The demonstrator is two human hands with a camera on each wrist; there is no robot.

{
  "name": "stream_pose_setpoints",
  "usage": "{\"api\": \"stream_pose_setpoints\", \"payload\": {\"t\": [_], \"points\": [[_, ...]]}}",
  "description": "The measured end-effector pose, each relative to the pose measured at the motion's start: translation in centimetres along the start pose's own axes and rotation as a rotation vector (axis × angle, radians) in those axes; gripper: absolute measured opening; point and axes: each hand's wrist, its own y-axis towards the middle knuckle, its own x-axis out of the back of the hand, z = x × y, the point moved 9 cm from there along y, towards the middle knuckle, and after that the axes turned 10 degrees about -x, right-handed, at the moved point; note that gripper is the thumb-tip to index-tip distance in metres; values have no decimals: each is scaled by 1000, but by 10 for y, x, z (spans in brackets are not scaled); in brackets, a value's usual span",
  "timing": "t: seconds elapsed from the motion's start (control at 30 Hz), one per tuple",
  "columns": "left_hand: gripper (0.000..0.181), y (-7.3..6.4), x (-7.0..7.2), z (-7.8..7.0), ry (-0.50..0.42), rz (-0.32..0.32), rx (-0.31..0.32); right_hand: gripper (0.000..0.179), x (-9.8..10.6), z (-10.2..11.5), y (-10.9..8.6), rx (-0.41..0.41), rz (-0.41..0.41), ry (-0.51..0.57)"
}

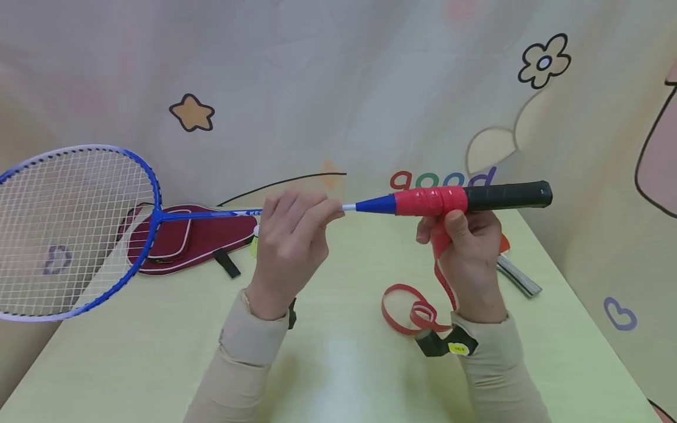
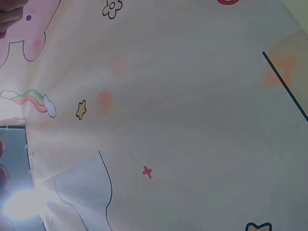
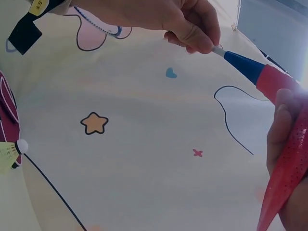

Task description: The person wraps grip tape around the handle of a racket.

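A blue-and-white badminton racket [image 1: 145, 247] is held level above the table, its strung head on the left. My left hand [image 1: 291, 252] grips the thin shaft with curled fingers; the right wrist view shows its fingertips by the blue cone [image 3: 243, 66]. Red grip tape [image 1: 428, 201] is wound round the cone end of the handle, while the rest of the handle [image 1: 508, 195] shows black. Just below, my right hand [image 1: 473, 258] pinches the hanging tape between thumb and fingers. That perforated strip [image 3: 288, 178] runs down past the palm. Its loose tail curls on the table.
A maroon racket bag [image 1: 222, 235] lies at the table's back left, with a short black strip [image 1: 227, 263] in front. Beside it is a yellow shuttlecock [image 3: 8, 154]. A silvery long object [image 1: 518, 277] and something orange lie partly behind my right hand. A printed curtain hangs behind.
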Motion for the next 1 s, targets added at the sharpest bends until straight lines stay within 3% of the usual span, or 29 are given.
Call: {"api": "stream_pose_setpoints", "payload": {"t": [0.17,0.63,0.8,1.0], "points": [[7,3,3,3,12,-1,8,34,1,2,-1,-33,52,-135],[11,1,5,10,73,8,79,27,6,-5,-4,-114,-20,-344],[12,4,5,8,94,19,82,28,7,-6,-4,-115,-40,-356],[15,5,5,6,118,53,83,39,6,-7,-1,-107,-35,-191]]}}
